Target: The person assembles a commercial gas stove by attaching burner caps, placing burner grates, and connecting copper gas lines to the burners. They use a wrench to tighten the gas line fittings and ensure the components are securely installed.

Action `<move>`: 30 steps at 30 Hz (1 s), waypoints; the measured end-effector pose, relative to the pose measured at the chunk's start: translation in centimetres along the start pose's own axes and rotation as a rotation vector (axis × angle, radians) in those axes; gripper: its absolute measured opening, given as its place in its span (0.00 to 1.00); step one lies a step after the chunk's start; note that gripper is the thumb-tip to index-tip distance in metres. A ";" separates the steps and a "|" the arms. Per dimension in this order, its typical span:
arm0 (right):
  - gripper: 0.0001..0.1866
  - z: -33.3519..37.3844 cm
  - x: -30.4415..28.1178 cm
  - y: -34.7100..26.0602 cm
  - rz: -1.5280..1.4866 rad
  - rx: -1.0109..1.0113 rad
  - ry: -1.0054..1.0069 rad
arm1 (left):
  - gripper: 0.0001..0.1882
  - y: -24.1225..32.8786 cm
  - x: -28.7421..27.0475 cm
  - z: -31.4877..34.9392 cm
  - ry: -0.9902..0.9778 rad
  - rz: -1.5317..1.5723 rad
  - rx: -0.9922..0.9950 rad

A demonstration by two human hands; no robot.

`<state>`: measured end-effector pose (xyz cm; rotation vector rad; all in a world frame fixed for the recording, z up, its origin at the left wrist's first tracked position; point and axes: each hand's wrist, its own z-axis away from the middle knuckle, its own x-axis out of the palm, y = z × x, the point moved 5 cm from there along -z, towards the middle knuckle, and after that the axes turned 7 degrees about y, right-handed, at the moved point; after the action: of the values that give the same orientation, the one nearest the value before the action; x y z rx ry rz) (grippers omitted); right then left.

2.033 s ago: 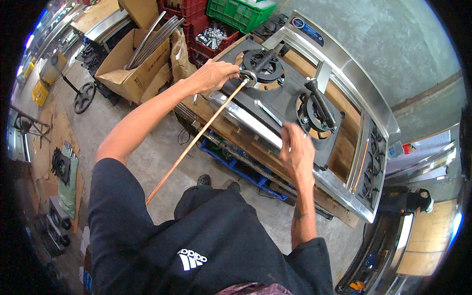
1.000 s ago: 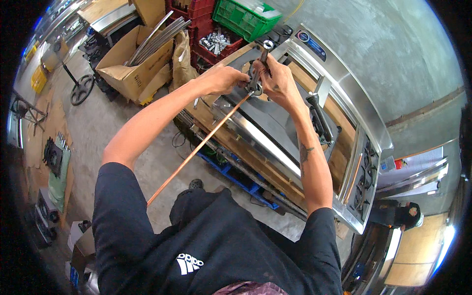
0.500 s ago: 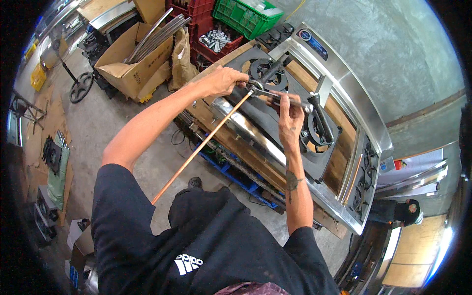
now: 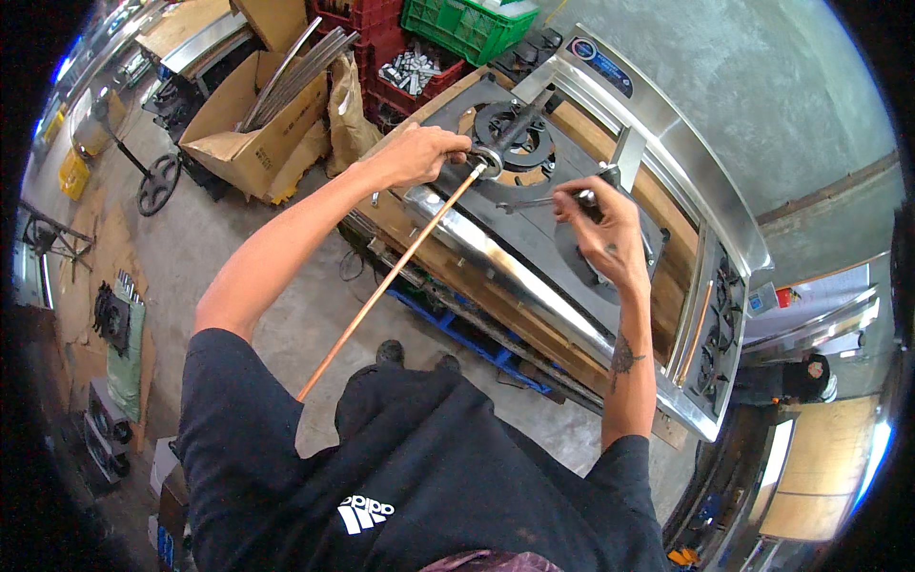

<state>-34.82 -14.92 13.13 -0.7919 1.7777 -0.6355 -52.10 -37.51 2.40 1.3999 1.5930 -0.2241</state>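
My left hand (image 4: 429,154) is closed at the near end of a dark burner tube (image 4: 515,129), its fingertips against the round mouth. From a small silvery fitting at that mouth, a thin copper tube (image 4: 391,281) slants down toward my left upper arm. My right hand (image 4: 605,229) is closed around a metal wrench (image 4: 522,204), whose jaw points left, apart from the fitting. Beneath both hands lies the dark top plate (image 4: 496,224) of a stainless gas stove, with a ring burner (image 4: 515,135) in its far opening. My right hand hides part of the plate.
The stove's steel back panel (image 4: 681,124) runs along the right. Another copper tube (image 4: 701,324) lies on that side. A cardboard box (image 4: 253,124) with metal strips, red crates (image 4: 367,52) and a green crate (image 4: 467,29) stand beyond. A person (image 4: 791,381) is at far right.
My right hand has drawn the wrench off the fitting and moved right. The left hand stays at the burner's mouth, and the copper tube keeps its slant.
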 end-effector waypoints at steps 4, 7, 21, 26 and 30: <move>0.10 -0.5 -3.1 1.1 -0.463 0.015 0.364 | 0.21 -0.1 0.0 -0.2 -0.014 0.063 -0.002; 0.14 -0.7 -3.7 2.9 -0.752 0.135 0.526 | 0.20 -0.1 0.0 0.0 -0.008 0.067 -0.037; 0.10 -3.0 -0.5 -4.8 0.742 -0.479 -0.122 | 0.17 0.3 0.2 0.9 0.111 -0.026 0.021; 0.13 -6.1 1.2 -6.1 0.978 -0.722 -0.239 | 0.18 0.6 0.2 1.0 0.138 -0.057 0.013; 0.13 -8.4 2.7 -6.5 1.050 -0.635 -0.335 | 0.19 0.5 0.2 0.8 0.064 -0.087 -0.034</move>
<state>-42.05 -20.80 18.99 -0.2301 1.7767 0.7365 -51.29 -37.75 2.05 1.3253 1.7051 -0.2048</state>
